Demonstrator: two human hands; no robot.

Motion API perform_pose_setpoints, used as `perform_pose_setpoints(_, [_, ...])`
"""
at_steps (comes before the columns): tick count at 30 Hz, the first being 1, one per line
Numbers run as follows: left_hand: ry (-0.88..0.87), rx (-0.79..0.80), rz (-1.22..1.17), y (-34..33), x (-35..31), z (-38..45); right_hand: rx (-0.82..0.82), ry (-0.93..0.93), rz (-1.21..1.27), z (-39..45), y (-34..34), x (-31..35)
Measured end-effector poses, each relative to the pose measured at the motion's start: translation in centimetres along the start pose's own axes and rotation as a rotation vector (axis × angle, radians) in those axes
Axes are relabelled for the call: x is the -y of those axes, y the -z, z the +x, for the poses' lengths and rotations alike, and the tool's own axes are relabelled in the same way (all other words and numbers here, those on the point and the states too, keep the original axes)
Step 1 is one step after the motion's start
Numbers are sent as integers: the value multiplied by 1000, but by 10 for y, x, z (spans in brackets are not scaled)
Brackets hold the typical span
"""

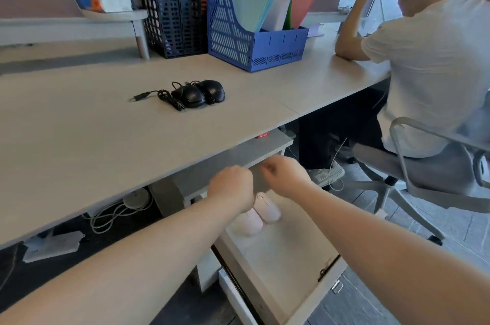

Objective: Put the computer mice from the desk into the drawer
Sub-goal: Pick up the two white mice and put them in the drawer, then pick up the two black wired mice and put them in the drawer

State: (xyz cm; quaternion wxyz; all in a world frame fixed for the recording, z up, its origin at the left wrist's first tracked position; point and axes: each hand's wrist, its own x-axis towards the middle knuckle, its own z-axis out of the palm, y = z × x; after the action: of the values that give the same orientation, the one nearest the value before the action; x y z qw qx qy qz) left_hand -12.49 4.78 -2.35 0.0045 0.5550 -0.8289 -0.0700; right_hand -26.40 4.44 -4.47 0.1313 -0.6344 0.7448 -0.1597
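Two black wired mice [199,94] lie side by side on the desk [79,125], their cables bunched to the left. Below the desk edge the drawer [286,266] stands pulled out. Two pale pink mice [258,216] rest at its back. My left hand [232,186] and my right hand [286,174] hover just above the pink mice, near the cabinet front. Both hands have curled fingers and look blurred. Nothing shows inside either hand.
Blue and black file racks [238,19] stand at the back of the desk. A person in a white shirt [429,64] sits on an office chair [413,165] to the right. Cables and a power adapter [51,245] lie on the floor under the desk.
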Motion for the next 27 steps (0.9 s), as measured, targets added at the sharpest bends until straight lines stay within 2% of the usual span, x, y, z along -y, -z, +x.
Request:
perform_pose_setpoints(5, [-40,-338,-123,66,18,-2,-282,123,99,9,35,42])
perform_pose_setpoints(7, [-19,-433,-180,81,33,5,-310,157,115,22,40,57])
perform_pose_setpoints(9, [31,-463,-216,87,53,15,-303,177,122,39,40,69])
perform_pose_setpoints(13, [174,-456,-235,83,92,46,-235,143,139,79,31,91])
perform_pose_setpoints(16, [250,-384,-238,71,114,74,-178,132,146,109,18,105])
perform_pose_setpoints(18, [261,-326,-208,63,126,92,-155,150,162,128,10,114])
perform_pose_setpoints(23, [238,-295,-201,62,138,133,-158,185,229,170,2,127])
perform_pose_setpoints(27, [209,-202,-190,66,139,155,-86,194,202,196,1,126])
